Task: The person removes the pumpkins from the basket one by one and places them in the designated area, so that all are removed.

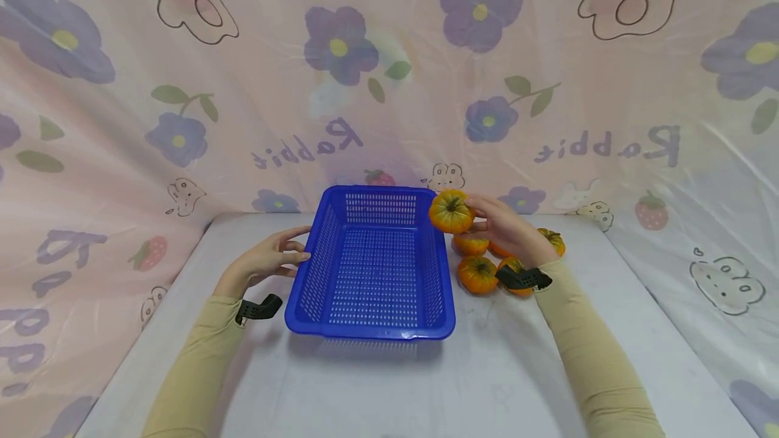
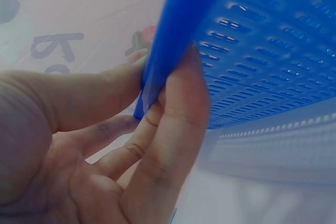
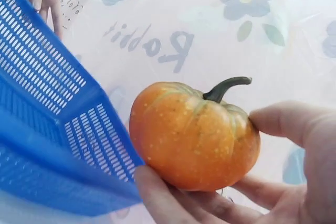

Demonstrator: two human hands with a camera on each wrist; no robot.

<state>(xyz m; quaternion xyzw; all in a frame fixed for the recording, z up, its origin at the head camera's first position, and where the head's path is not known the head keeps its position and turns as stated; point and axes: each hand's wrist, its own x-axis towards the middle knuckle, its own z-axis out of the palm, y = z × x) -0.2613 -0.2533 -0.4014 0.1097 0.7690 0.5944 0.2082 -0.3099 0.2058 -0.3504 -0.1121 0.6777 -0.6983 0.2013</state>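
A blue perforated plastic basket [image 1: 374,330] is in the middle of the head view, its inside bare. My left hand [image 1: 270,259] pinches its left rim; in the left wrist view the thumb and fingers [image 2: 184,108] lie on either side of the blue edge. With my right hand [image 1: 502,225] I grip a small orange pumpkin [image 3: 194,135] with a dark curved stem, thumb on one side and fingers beneath. The pumpkin is up at the basket's right rim, near the far corner. More small pumpkins [image 1: 477,274] lie under and beside the right hand, partly hidden by it.
The pumpkins sit on a white table [image 1: 487,370] right of the basket, one [image 1: 552,240] farther right past the wrist. Behind the table hangs a printed curtain [image 1: 389,120] with flowers and rabbits. Each wrist carries a black camera mount [image 1: 523,278].
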